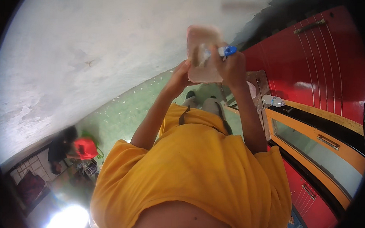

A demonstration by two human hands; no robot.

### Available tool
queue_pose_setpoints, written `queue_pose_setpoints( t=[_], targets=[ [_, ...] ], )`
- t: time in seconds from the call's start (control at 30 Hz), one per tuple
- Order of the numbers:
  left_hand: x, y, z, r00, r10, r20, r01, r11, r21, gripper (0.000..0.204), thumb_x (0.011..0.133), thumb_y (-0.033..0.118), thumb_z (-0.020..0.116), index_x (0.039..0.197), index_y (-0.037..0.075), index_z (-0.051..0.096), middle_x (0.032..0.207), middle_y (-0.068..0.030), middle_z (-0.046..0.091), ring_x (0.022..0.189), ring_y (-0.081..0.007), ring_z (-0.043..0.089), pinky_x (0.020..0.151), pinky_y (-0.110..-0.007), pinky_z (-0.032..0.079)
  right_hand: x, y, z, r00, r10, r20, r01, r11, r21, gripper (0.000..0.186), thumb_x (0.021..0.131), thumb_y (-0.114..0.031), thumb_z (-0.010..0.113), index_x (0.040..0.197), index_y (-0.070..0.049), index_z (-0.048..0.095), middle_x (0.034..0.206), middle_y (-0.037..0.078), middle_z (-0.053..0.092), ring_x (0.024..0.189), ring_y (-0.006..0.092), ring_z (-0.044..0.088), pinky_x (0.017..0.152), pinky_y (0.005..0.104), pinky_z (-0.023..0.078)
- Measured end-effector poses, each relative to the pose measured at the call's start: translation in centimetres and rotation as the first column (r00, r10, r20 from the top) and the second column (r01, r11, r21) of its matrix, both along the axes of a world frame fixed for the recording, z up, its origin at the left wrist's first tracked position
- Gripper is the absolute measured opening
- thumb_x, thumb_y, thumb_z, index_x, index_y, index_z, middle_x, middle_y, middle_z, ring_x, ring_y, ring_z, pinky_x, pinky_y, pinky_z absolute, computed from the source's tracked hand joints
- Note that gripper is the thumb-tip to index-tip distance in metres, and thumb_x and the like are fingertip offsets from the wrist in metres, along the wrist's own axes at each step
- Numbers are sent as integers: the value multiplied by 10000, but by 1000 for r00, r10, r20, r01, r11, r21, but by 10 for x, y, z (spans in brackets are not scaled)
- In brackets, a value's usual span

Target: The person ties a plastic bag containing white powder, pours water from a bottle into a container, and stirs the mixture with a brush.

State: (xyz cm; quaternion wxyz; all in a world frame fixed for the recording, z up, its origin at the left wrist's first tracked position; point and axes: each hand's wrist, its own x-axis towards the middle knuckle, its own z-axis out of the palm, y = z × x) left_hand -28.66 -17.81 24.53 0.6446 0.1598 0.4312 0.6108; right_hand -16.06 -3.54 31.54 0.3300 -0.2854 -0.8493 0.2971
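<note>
In front of my chest, a shallow pale pink rectangular tray (pixel 210 76) is held up, tilted toward me. My left hand (pixel 177 78) is closed on its lower left edge, the thumb over the rim and the other fingers behind. My right hand (pixel 234 71) is closed round a whitish brush-like tool with a blue end (pixel 230 50). Its brownish head is smeared by motion and lies over the inside of the tray; whether it touches the surface I cannot tell.
A stained white wall (pixel 83 52) rises on the left. At right stand a red cabinet (pixel 291 57), an orange-framed cabinet (pixel 335 155) and a clear bottle (pixel 274 101). Below lies a green floor (pixel 121 107). A dark-clothed person (pixel 60 149) is at lower left, beside a red object (pixel 85 148).
</note>
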Motion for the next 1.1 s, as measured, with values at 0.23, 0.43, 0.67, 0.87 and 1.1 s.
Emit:
queue_pose_setpoints(
  t=[0.23,0.43,0.67,0.87,1.1],
  targets=[
    [-1,-4,-4,992,108,-60,-103,992,73,760,926,606,499,1403,26,381,1319,-129,523,1184,-246,567,990,-430,478,15,-9,11,998,64,16,-63,997,-54,204,878,-228,656,807,-38,641,678,173,616,627,378,620,564,429,484],
    [-2,-5,5,991,118,-64,-112,990,90,739,932,590,507,1388,22,387,1292,-115,536,1161,-238,577,983,-412,483,8,18,15,999,17,33,-19,999,41,209,881,-231,649,799,-40,630,690,181,610,613,379,606,558,431,472],
    [3,-3,-5,993,98,-58,-93,992,81,730,937,582,503,1385,18,387,1285,-121,537,1152,-234,581,960,-411,500,-3,13,19,996,89,17,-90,996,9,202,878,-227,649,814,-38,616,664,189,583,634,394,603,565,442,473],
    [0,-1,2,984,161,-73,-153,983,103,709,943,567,503,1376,16,390,1274,-116,542,1135,-215,590,940,-393,514,11,5,21,986,140,92,-146,987,61,194,879,-233,652,846,-44,629,665,183,589,634,391,609,569,442,481],
    [5,-4,7,990,135,-44,-130,986,103,707,946,559,504,1379,13,387,1268,-121,547,1129,-212,593,926,-377,521,1,27,25,994,92,66,-96,994,51,218,903,-262,623,844,-52,629,662,188,599,632,397,609,568,453,481]
  ],
)
